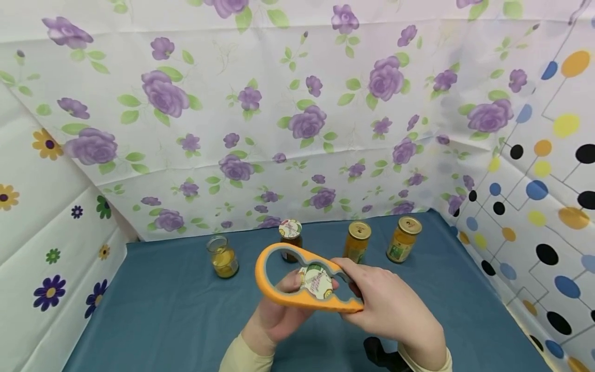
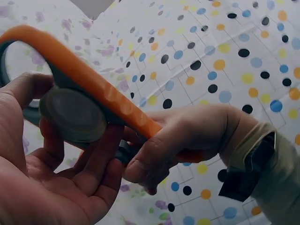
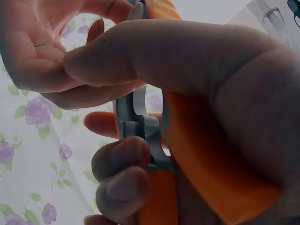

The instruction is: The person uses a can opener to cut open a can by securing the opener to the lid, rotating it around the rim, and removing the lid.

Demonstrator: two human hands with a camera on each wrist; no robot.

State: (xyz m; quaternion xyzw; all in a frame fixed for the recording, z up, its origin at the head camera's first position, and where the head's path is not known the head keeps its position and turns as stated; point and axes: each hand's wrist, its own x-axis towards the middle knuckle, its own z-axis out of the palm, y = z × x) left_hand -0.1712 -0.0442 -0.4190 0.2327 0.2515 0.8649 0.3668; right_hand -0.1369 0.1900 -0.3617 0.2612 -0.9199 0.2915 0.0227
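Note:
My right hand (image 1: pixel 392 305) grips an orange jar opener (image 1: pixel 302 299) with grey ridged inner edges, its fingers curled round the handles. My left hand (image 1: pixel 283 310) holds a small jar by its sides from below. The jar's printed lid (image 1: pixel 317 281) shows inside the opener's frame, between the scalloped edges. In the left wrist view, the round base of the jar (image 2: pixel 75 115) faces the camera, with thumb and fingertips about it. The right wrist view shows the thumb and fingers round the opener's handles (image 3: pixel 159 197); the jar is mostly hidden there.
On the blue cloth (image 1: pixel 153 310) stand an open glass jar (image 1: pixel 224 262) with yellow contents, a dark jar (image 1: pixel 291 232) with a patterned lid, and two gold-lidded jars (image 1: pixel 357 240), (image 1: pixel 404 240) to the right. Patterned sheets (image 1: pixel 279 129) hang behind and at both sides.

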